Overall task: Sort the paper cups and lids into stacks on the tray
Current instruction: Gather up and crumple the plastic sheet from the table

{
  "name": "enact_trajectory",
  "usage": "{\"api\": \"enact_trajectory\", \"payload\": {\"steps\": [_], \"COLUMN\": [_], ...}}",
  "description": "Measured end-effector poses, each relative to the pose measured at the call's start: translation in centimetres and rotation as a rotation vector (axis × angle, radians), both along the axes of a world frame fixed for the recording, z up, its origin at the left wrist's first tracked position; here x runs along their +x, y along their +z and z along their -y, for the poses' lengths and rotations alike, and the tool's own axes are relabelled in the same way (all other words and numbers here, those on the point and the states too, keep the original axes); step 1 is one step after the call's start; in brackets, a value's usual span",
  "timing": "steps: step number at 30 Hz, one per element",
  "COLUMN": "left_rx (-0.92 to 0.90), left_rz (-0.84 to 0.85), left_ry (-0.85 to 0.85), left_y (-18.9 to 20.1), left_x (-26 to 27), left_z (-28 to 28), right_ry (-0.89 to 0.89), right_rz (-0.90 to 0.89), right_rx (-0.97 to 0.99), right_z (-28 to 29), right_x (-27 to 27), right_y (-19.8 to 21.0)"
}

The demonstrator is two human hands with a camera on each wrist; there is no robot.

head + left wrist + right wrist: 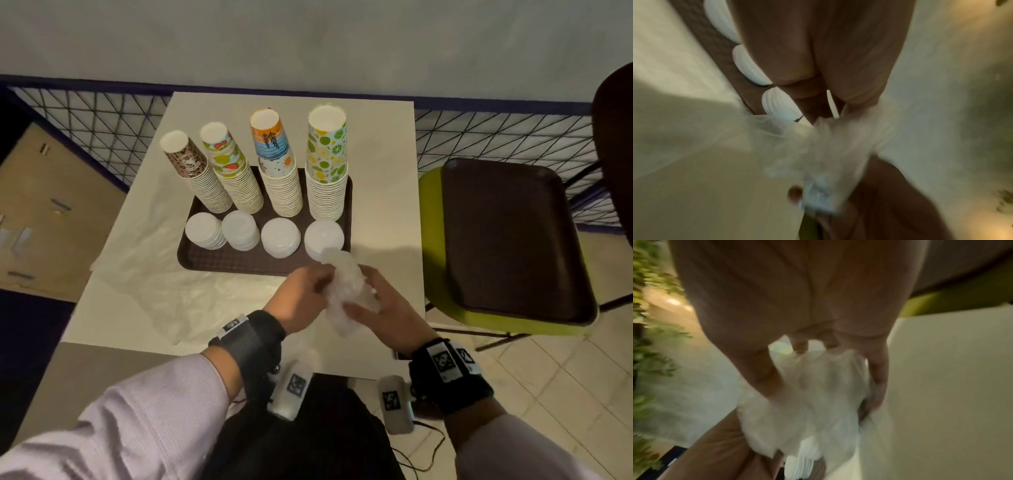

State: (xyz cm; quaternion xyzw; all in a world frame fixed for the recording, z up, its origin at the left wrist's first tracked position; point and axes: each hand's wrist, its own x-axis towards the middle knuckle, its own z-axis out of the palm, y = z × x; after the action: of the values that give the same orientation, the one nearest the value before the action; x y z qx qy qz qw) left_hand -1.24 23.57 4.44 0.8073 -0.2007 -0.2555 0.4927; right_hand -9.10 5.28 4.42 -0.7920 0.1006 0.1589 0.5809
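A dark brown tray (239, 261) on the white table holds four upside-down cup stacks: leopard print (202, 178), fruit print (233, 171), orange and blue (277, 161), lime print (327, 157). In front of each stands a stack of white lids (280, 237) (748, 68). Just before the tray's front right corner, my left hand (305, 294) and right hand (380, 308) both grip a crumpled clear plastic bag (346, 284) (818, 154) (813, 394). The bag's top overlaps the rightmost lid stack (323, 236). Both wrist views are blurred.
A second brown tray (507, 240) lies on a green chair seat (431, 212) to the right of the table. A flat clear plastic sheet (154, 291) covers the table's left front. A wire mesh fence (113, 126) runs behind the table.
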Motion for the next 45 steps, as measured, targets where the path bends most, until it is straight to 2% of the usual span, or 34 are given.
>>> {"api": "enact_trajectory", "payload": {"steps": [1,4,6,8,10,14,17,20,22,26,29,34,37,41,43,45], "left_rx": [0.03,0.198,0.517,0.807,0.914,0.775,0.629,0.577,0.554,0.489,0.44,0.309,0.163,-0.111,-0.209,-0.213], "left_rz": [-0.023,-0.163,-0.083,0.0,0.076,0.168,0.246,0.317,0.354,0.331,0.315,0.359,0.316,0.058,-0.01,0.011], "left_ry": [-0.009,0.032,0.005,-0.088,-0.134,-0.043,0.039,0.061,0.081,0.08,0.102,0.193,0.227,0.278,0.297,0.293], "left_y": [-0.6,-2.6,-4.5,-6.5,-8.1,-9.8,-10.3,-9.1,-8.1,-6.7,-5.3,-1.1,1.7,4.4,4.9,4.5], "left_x": [0.2,0.9,1.1,0.5,-0.4,-1.1,-1.2,-0.5,-0.1,0.5,1.3,2.7,3.6,4.5,4.5,4.5], "left_z": [-0.9,-5.0,-8.0,-10.3,-11.6,-12.5,-12.6,-12.4,-12.5,-13.4,-14.3,-14.9,-15.4,-15.8,-15.1,-14.0], "right_ry": [0.018,0.081,0.025,-0.021,0.049,0.183,0.184,0.143,0.176,0.219,0.183,0.105,0.046,-0.193,-0.274,-0.338], "right_rz": [-0.031,-0.097,-0.127,-0.144,-0.148,-0.07,-0.051,-0.059,-0.086,-0.151,-0.127,-0.159,-0.17,-0.099,-0.04,0.011], "right_rx": [-0.018,-0.285,-0.468,-0.505,-0.535,-0.575,-0.557,-0.514,-0.533,-0.64,-0.681,-0.65,-0.574,-0.356,-0.195,0.063], "right_z": [-0.4,-0.7,-0.6,-0.9,-1.9,-3.6,-4.9,-6.0,-6.7,-7.8,-8.2,-8.7,-8.9,-9.3,-9.5,-9.8], "right_x": [0.0,0.4,0.6,0.8,1.4,2.9,4.1,5.3,6.2,7.9,8.6,9.2,9.1,8.2,7.7,7.2], "right_y": [-0.8,-2.1,-2.6,-3.3,-3.7,-4.8,-5.1,-5.7,-6.5,-8.6,-9.5,-9.3,-8.5,-4.9,-3.0,-1.5]}}
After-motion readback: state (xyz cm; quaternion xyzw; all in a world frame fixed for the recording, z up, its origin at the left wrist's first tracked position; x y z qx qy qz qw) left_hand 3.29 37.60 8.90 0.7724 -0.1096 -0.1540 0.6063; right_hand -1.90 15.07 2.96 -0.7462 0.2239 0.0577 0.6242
